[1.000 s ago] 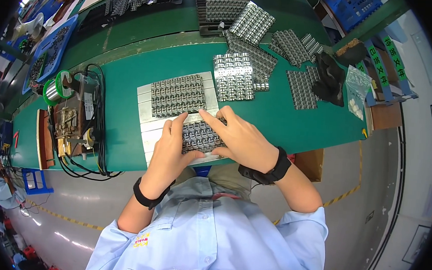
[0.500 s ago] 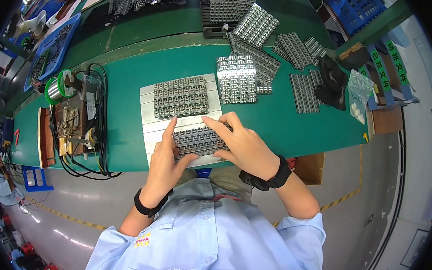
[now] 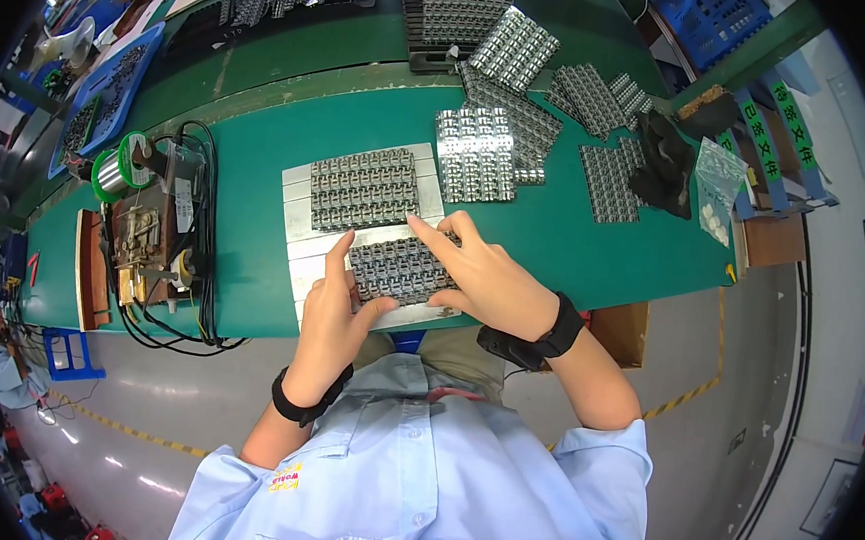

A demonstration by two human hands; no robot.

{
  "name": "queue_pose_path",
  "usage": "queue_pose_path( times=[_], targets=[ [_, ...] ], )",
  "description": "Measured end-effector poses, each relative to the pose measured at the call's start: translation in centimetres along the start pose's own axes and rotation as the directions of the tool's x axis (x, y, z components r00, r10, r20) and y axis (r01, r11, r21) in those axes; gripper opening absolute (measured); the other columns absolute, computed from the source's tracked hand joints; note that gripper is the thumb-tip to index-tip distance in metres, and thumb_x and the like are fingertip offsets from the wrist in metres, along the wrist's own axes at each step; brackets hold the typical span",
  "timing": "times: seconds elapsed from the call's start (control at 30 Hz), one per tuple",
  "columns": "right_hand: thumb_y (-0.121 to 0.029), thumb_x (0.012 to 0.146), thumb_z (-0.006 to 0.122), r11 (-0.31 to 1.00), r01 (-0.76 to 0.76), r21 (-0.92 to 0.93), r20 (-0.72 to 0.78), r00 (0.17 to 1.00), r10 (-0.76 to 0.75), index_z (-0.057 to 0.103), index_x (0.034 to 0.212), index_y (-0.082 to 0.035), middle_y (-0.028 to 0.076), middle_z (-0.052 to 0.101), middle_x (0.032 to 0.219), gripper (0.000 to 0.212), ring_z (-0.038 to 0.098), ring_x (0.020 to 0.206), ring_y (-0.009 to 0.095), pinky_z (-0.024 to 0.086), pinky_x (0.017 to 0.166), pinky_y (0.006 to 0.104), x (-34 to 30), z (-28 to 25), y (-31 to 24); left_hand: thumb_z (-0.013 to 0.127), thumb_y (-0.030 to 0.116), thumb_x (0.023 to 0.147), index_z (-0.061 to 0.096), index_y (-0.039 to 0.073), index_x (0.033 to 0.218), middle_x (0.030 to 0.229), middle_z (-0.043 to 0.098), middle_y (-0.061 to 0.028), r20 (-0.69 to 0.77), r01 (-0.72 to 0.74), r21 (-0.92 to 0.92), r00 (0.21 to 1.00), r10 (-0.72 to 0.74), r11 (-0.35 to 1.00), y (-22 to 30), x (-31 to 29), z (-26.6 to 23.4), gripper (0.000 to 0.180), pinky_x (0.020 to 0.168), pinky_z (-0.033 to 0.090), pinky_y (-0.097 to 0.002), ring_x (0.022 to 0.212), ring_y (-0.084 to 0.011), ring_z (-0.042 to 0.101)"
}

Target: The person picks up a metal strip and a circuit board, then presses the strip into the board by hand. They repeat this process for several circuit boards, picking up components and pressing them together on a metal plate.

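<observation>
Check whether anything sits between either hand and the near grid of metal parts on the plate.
Nothing visible does. The left hand touches the grid of metal parts at its left edge, and the right hand rests on its right side, over the metal plate.

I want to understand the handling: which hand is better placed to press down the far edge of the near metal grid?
Probably the right hand: its fingers already lie across the near metal grid to its far edge. The left hand touches only its left side.
</observation>
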State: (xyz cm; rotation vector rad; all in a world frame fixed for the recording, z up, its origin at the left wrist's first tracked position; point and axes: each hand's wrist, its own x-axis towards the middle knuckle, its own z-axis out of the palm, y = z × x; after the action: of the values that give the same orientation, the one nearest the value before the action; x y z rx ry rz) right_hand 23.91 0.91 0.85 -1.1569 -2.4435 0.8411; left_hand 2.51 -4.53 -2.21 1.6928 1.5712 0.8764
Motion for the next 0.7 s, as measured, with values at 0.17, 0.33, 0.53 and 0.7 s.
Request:
queue_pose_path(
  times=[0.17,0.33,0.53,0.7],
  targets=[
    [-0.011,0.072,0.079,0.995,0.09,0.043,-0.053,0.995,-0.088,0.046,0.139,-0.009,0.01,0.051,0.107,0.075,0.06,0.086,0.029,0.051,0.075,0.0376,0.0,-0.7,0.2,0.081,0.007,0.073,0.028,0.003,0.146,0.06,0.052,-0.0016,-0.037,-0.015,-0.01,0.999,0.015,1.0,-0.1,-0.3,0.1,0.09,0.05,0.039,-0.0256,0.053,-0.0098,0.048],
    [-0.014,0.081,0.072,0.981,0.106,0.163,-0.029,0.994,-0.103,0.057,0.129,-0.007,0.008,0.056,0.095,0.051,0.058,0.082,0.025,0.048,0.074,0.0325,0.6,-1.7,0.3,0.085,0.012,0.069,0.025,-0.003,0.145,0.069,0.055,-0.0067,-0.059,0.031,0.01,0.998,-0.03,0.999,-0.2,-0.8,0.1,0.098,0.056,0.045,-0.0292,0.063,-0.017,0.055],
    [-0.012,0.088,0.066,0.876,-0.043,0.481,0.149,0.988,-0.033,0.061,0.124,-0.006,0.009,0.06,0.095,0.037,0.058,0.082,0.019,0.047,0.075,0.0291,2.6,-1.8,2.3,0.087,0.012,0.067,0.02,0.001,0.149,0.083,0.057,-0.0062,-0.154,-0.018,-0.047,0.988,0.01,0.999,-0.7,-1.1,0.6,0.107,0.058,0.048,-0.0253,0.066,-0.0129,0.055],
    [-0.015,0.089,0.064,0.876,-0.161,0.454,0.253,0.966,0.047,0.062,0.122,-0.005,0.014,0.066,0.105,0.034,0.063,0.087,0.025,0.05,0.077,0.0336,3.0,-1.3,3.4,0.087,0.012,0.066,0.019,0.002,0.15,0.094,0.058,-0.0081,-0.155,-0.059,0.009,0.986,0.06,0.998,-0.9,-1.1,0.7,0.108,0.06,0.049,-0.0259,0.07,-0.014,0.057]
  ],
)
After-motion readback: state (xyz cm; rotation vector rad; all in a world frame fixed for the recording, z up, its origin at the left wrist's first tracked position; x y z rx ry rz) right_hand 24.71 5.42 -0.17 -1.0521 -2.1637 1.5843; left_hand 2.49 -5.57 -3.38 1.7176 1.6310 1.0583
